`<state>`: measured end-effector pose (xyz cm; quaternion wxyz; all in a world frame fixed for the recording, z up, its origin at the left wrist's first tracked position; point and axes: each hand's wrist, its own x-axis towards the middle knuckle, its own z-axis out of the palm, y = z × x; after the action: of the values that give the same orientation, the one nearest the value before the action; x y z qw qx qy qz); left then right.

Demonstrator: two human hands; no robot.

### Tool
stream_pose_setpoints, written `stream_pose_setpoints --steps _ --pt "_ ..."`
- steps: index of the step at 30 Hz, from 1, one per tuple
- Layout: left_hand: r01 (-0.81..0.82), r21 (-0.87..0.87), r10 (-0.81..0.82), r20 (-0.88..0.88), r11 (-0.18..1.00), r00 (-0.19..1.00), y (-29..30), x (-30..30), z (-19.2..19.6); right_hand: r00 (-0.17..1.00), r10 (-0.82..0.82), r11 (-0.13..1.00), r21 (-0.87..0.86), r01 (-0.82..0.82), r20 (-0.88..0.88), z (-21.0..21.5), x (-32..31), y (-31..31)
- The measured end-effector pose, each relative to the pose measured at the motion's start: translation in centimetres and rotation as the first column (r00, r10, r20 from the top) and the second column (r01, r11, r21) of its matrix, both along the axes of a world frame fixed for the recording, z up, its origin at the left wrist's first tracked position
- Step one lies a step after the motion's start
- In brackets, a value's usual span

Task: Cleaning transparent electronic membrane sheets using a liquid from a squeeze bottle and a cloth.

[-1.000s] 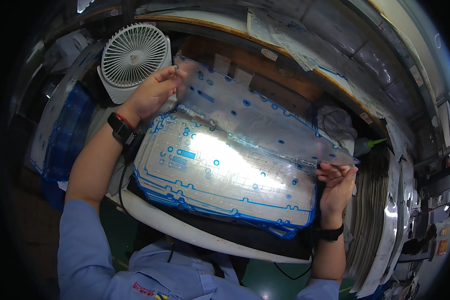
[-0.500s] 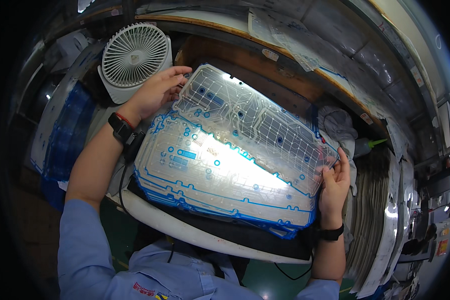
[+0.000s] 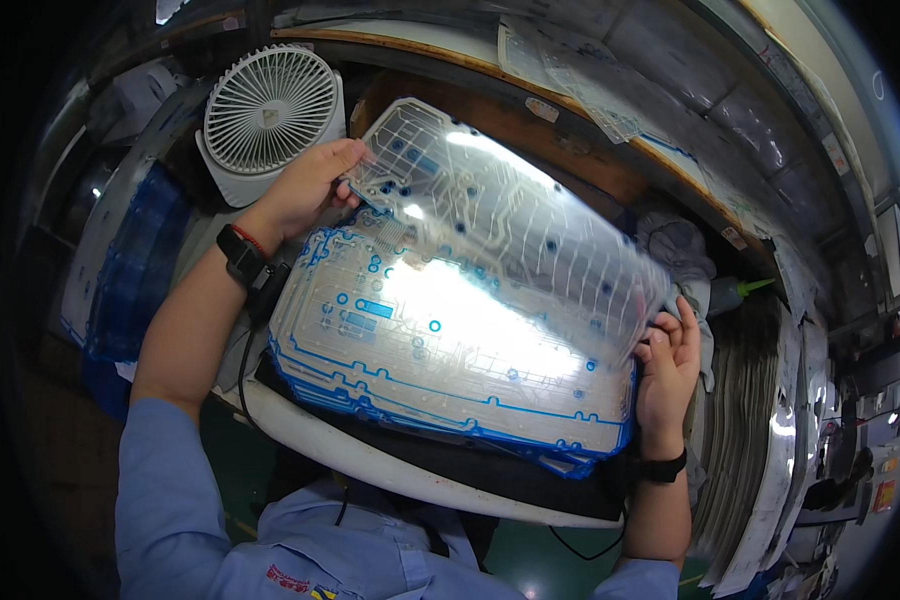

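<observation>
While both hands hold it by opposite edges, the clear flexible plastic sheet printed with fine circuit traces (image 3: 510, 230) hangs tilted above the stack of similar sheets with blue-outlined edges (image 3: 440, 370), its far end raised and its near end close to the pile. The left hand (image 3: 305, 190) pinches the sheet's upper left corner between thumb and fingers; the right hand (image 3: 667, 370) grips its lower right edge with fingers curled over the rim. Judging by this, one sheet is lifted free of the pile and not yet set anywhere, while many sheets remain stacked.

That pile rests on a dark pad over a white curved board (image 3: 370, 465) at the front of the brown wooden desk (image 3: 560, 140). A white round desk fan (image 3: 270, 110) stands just beyond the left hand. Blue-patterned sheets (image 3: 130, 270) lean at the left, and grey stacked sheets (image 3: 745, 440) stand at the right beside a crumpled grey cloth (image 3: 680, 250).
</observation>
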<state>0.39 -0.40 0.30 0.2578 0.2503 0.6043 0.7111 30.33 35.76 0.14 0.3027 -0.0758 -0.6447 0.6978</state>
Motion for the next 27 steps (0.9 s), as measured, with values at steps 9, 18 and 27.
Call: stream_pose_setpoints --steps 9,18,27 --pt "-0.147 0.036 0.144 0.065 0.989 0.987 0.6 0.4 0.7 0.93 -0.164 0.838 0.544 -0.045 0.328 -2.8 -0.1 2.4" --pt "0.017 0.011 -0.018 0.103 1.0 0.994 0.8 1.2 1.2 0.99 -0.125 0.991 0.064 0.121 0.067 -0.3 -0.2 0.1" --pt "0.168 -0.225 -0.193 -0.094 0.96 0.977 0.6 1.9 1.6 0.985 -0.173 0.98 -0.102 0.174 0.019 -0.6 -0.3 0.7"
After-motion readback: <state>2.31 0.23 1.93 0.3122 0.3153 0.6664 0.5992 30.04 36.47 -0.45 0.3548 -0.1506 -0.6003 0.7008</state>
